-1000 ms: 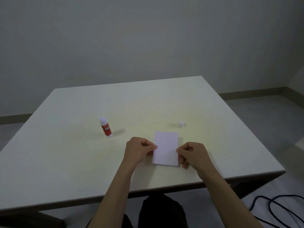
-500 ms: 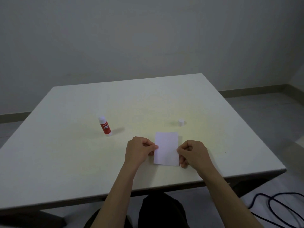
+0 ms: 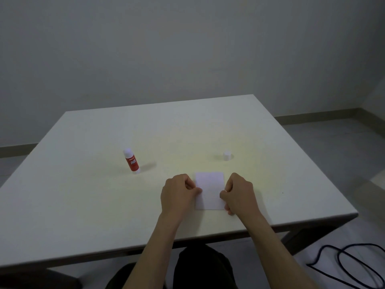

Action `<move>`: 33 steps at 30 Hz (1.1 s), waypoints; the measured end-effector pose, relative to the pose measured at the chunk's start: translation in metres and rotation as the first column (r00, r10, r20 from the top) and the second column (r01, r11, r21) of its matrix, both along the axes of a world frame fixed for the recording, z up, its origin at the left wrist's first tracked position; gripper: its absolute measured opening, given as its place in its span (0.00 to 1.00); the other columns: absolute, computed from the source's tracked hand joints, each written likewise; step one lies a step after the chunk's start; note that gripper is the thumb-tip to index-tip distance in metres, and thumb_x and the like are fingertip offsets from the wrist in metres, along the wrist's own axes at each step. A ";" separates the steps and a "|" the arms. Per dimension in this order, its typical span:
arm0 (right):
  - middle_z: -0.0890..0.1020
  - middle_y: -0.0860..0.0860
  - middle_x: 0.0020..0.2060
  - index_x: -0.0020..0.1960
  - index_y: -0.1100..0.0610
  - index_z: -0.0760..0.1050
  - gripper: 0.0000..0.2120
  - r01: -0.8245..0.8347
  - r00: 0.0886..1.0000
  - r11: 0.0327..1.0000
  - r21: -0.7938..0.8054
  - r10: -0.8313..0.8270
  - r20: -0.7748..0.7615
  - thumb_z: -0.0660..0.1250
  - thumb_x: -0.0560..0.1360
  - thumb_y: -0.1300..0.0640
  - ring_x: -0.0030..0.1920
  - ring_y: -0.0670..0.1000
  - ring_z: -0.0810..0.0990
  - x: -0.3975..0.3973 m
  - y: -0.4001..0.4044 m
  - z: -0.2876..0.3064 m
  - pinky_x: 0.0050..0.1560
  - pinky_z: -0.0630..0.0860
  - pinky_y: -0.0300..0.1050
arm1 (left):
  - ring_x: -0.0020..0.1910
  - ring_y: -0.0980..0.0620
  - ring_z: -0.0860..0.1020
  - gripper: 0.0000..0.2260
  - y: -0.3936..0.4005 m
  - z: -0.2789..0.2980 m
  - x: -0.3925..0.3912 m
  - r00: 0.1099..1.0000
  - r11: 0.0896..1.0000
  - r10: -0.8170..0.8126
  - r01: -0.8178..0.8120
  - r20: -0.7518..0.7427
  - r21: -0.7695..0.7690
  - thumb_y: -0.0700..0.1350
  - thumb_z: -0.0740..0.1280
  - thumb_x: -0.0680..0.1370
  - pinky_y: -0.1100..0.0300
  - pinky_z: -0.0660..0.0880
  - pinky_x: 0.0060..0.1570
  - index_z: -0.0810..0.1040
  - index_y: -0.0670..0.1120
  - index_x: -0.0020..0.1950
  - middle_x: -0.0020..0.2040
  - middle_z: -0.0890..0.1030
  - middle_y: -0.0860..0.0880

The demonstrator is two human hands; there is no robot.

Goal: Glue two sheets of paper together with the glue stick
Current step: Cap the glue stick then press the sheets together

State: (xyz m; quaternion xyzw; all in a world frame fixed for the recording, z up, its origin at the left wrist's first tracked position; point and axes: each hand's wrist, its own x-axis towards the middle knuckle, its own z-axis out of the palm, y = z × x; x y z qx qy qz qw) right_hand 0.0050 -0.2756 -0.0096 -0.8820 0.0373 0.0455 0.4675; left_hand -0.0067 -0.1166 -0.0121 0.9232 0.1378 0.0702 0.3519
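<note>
A small white paper (image 3: 209, 189) lies flat near the front of the white table (image 3: 83, 205). I see one rectangle and cannot tell whether a second sheet lies under it. My left hand (image 3: 178, 195) pinches its left edge with curled fingers. My right hand (image 3: 239, 193) pinches its right edge the same way. A red glue stick (image 3: 131, 161) stands upright to the left, its white tip bare. Its white cap (image 3: 226, 155) sits apart on the table, beyond the paper to the right.
The table's front edge runs just in front of my forearms. A dark cable (image 3: 352, 265) loops on the floor at the lower right. A plain wall stands behind the table.
Both hands stay on the paper's side edges, shifted slightly toward its middle. The paper, glue stick and cap have not moved on the table; only the view has drifted a little.
</note>
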 end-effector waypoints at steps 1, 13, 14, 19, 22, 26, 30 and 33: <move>0.74 0.59 0.34 0.38 0.57 0.65 0.11 -0.008 1.000 1.000 -0.016 0.008 0.003 0.63 0.70 0.70 0.27 0.58 0.77 0.000 0.000 -0.001 0.22 0.73 0.44 | 0.38 0.52 0.78 0.08 -0.001 -0.001 -0.001 1.000 1.000 -0.007 0.007 0.030 0.003 0.48 0.76 0.67 0.58 0.74 0.38 0.78 0.49 0.38 0.33 0.76 0.56; 0.76 0.57 0.62 0.62 0.62 0.72 0.15 -0.117 0.991 0.931 -0.345 0.132 0.020 0.60 0.77 0.60 0.62 0.56 0.70 -0.015 0.019 -0.003 0.57 0.67 0.45 | 0.78 0.53 0.49 0.22 0.037 -0.015 -0.012 0.888 0.825 -0.432 0.459 -0.154 0.330 0.56 0.57 0.79 0.47 0.42 0.74 0.62 0.57 0.74 0.76 0.58 0.61; 0.76 0.57 0.62 0.62 0.61 0.71 0.15 -0.142 0.987 0.923 -0.357 0.160 0.021 0.60 0.77 0.59 0.62 0.56 0.71 -0.018 0.025 -0.003 0.58 0.67 0.45 | 0.78 0.52 0.48 0.25 0.045 -0.014 -0.015 0.885 0.820 -0.429 0.465 -0.181 0.333 0.59 0.58 0.78 0.45 0.40 0.74 0.60 0.57 0.74 0.77 0.57 0.61; 0.73 0.54 0.65 0.72 0.56 0.62 0.24 -0.265 0.955 0.869 -0.418 0.296 0.011 0.59 0.78 0.50 0.65 0.55 0.70 -0.030 0.046 -0.004 0.62 0.68 0.47 | 0.78 0.52 0.43 0.37 0.085 -0.019 -0.032 0.878 0.828 -0.403 0.470 -0.259 0.305 0.67 0.60 0.71 0.42 0.36 0.73 0.51 0.57 0.76 0.78 0.51 0.61; 0.79 0.53 0.60 0.70 0.54 0.67 0.22 -0.205 0.865 0.750 -0.628 0.439 0.243 0.54 0.79 0.47 0.58 0.56 0.78 -0.044 0.046 0.003 0.54 0.75 0.48 | 0.78 0.51 0.41 0.40 0.095 -0.023 -0.038 0.863 0.817 -0.416 0.493 -0.286 0.299 0.70 0.58 0.70 0.41 0.36 0.72 0.48 0.57 0.77 0.76 0.46 0.64; 0.75 0.45 0.67 0.67 0.51 0.72 0.29 -0.362 0.656 0.510 -0.780 0.734 0.175 0.39 0.80 0.43 0.70 0.58 0.68 -0.067 0.049 -0.007 0.68 0.52 0.63 | 0.77 0.51 0.38 0.41 0.096 -0.024 -0.035 0.845 0.792 -0.446 0.526 -0.295 0.309 0.71 0.55 0.69 0.42 0.33 0.71 0.44 0.56 0.77 0.74 0.41 0.66; 0.74 0.42 0.67 0.69 0.49 0.70 0.31 -0.385 0.651 0.364 -0.848 0.759 0.030 0.36 0.79 0.41 0.71 0.59 0.67 -0.046 0.050 -0.007 0.68 0.51 0.72 | 0.77 0.49 0.37 0.42 0.098 -0.020 -0.031 0.815 0.763 -0.491 0.572 -0.307 0.301 0.71 0.56 0.69 0.43 0.32 0.71 0.44 0.56 0.77 0.74 0.40 0.64; 0.59 0.41 0.75 0.76 0.48 0.53 0.29 -0.393 0.708 0.396 -0.830 0.706 0.002 0.36 0.78 0.39 0.77 0.57 0.49 -0.016 0.052 -0.004 0.71 0.42 0.71 | 0.77 0.49 0.35 0.42 0.097 -0.016 -0.026 0.797 0.735 -0.496 0.597 -0.344 0.322 0.70 0.57 0.70 0.42 0.32 0.71 0.42 0.56 0.77 0.78 0.43 0.58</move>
